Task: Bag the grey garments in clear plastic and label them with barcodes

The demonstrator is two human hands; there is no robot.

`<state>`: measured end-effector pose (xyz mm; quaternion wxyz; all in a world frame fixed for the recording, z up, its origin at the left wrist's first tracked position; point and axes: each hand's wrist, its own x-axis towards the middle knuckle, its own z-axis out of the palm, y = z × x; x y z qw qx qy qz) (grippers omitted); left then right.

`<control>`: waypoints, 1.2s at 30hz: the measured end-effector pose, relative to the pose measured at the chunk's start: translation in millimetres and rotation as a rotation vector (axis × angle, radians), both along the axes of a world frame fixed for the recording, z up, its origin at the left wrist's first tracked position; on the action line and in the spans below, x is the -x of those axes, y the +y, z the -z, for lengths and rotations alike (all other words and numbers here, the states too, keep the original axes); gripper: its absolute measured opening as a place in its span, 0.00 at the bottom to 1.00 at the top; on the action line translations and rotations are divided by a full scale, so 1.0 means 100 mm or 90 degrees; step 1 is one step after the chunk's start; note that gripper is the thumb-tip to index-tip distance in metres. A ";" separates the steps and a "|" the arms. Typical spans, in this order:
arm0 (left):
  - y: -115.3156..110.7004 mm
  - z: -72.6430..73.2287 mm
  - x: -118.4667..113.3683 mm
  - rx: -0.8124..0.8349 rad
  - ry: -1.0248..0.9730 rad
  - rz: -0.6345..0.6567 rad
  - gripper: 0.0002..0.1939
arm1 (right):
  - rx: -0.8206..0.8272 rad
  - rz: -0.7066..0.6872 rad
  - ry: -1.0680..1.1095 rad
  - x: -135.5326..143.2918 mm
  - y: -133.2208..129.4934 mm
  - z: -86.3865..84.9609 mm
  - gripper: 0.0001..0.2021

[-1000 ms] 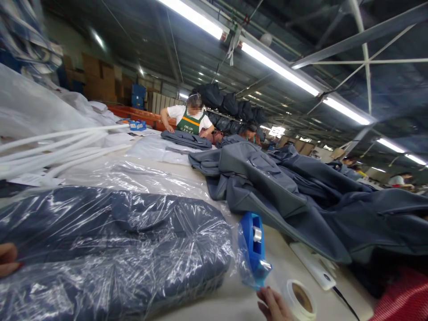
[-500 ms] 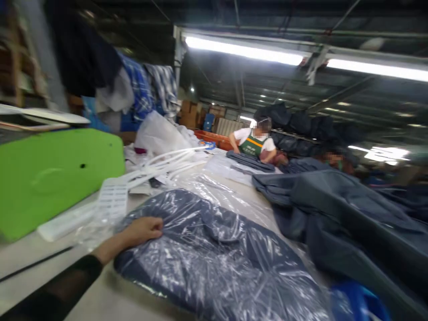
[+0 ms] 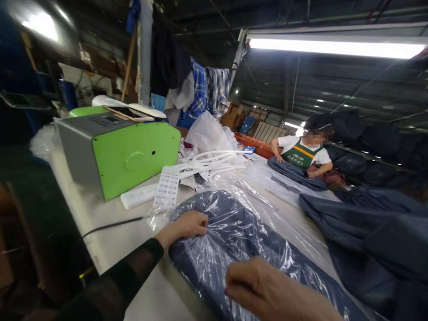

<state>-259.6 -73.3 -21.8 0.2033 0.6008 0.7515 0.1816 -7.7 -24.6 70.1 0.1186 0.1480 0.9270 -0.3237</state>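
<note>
A folded dark blue garment in a clear plastic bag (image 3: pixel 240 236) lies across the table in front of me. My left hand (image 3: pixel 192 224) is closed on the bag's plastic near its far left end, pulling creases into the film. Over the nearer part of the bag is my right hand (image 3: pixel 257 285), its fingers curled together; what they hold, if anything, is hidden. A sheet of printed labels (image 3: pixel 167 187) lies just beyond my left hand.
A green and grey machine (image 3: pixel 137 156) stands at the table's left. White plastic strips (image 3: pixel 214 160) and a clear plastic bag (image 3: pixel 207 133) lie farther back. Dark blue garments (image 3: pixel 368 232) are heaped on the right. Across the table a co-worker (image 3: pixel 301 154) handles a folded dark garment.
My view has swung left, showing more of the machine and the table's left edge. My right hand has come into view over the bag. My left hand keeps its place on the bag.
</note>
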 end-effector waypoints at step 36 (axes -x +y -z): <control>-0.02 0.16 -0.02 -0.056 0.031 0.012 0.08 | -0.352 0.220 -0.082 1.29 0.83 0.77 0.19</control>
